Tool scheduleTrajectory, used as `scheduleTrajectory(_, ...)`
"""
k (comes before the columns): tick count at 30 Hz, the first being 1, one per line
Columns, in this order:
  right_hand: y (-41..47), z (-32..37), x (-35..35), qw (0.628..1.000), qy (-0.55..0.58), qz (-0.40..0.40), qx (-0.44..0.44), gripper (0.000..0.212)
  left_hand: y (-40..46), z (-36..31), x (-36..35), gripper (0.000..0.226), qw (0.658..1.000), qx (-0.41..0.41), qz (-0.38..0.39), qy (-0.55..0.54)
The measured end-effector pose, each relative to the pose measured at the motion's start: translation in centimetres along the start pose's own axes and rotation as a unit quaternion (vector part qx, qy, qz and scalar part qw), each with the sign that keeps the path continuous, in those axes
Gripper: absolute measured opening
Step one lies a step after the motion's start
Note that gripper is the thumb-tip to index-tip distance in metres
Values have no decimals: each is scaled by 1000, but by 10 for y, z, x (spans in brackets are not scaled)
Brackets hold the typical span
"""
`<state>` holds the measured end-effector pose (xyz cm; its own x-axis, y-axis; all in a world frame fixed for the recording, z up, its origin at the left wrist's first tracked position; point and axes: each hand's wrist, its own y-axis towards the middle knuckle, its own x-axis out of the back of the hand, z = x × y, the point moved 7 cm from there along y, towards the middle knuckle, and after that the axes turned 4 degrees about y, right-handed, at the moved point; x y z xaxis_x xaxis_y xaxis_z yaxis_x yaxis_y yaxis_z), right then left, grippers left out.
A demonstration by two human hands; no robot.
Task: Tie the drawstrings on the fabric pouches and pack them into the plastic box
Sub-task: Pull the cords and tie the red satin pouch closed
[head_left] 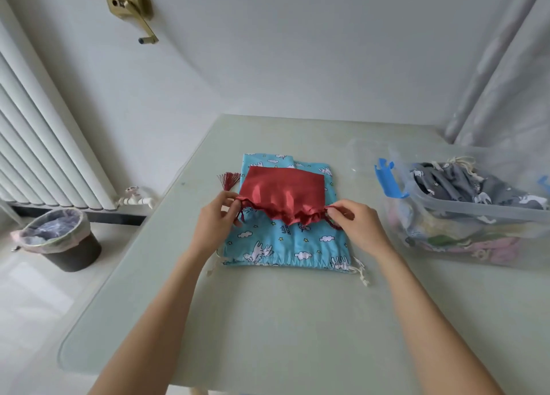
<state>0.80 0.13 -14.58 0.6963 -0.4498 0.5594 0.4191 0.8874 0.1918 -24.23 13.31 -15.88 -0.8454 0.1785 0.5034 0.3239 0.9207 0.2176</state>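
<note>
Head view: a red pouch (281,193) lies on a blue pouch (285,242) near the middle of the bench (268,320), its gathered mouth toward the near edge. It looks light, limp and slippery, so the cords at either end of the mouth are the likely holds. The left hand (215,222) has its grip pinched on the left cord, the right hand (354,226) on the right cord. The plastic box (476,210) sits by the right edge.
</note>
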Motion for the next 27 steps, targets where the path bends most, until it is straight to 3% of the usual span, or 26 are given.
scheduleTrajectory(4,-4,3,-2,995,90,26,-17,21,-3,-4,-2,13,1000,-13,25,-11)
scheduleTrajectory(6,-5,1,-4,998,57,21,-8,13,-6,-1,1,23,999,-8,29,-28)
scheduleTrajectory(10,-6,-2,-12,999,-42,8,6,11,-9,6,6,12,998,-40,22,50)
scheduleTrajectory(13,-2,5,-10,997,-57,-39,34,3,-9,11,7,18,997,-40,42,57)
scheduleTrajectory(17,4,9,-2,995,41,-95,16,8,-6,16,11,20,996,-44,24,77)
scheduleTrajectory(24,3,-4,-3,977,165,-123,-53,10,1,26,26,11,988,-26,-33,151)
scheduleTrajectory(27,1,-5,-1,969,208,-121,-57,8,1,26,32,11,995,8,-58,87)
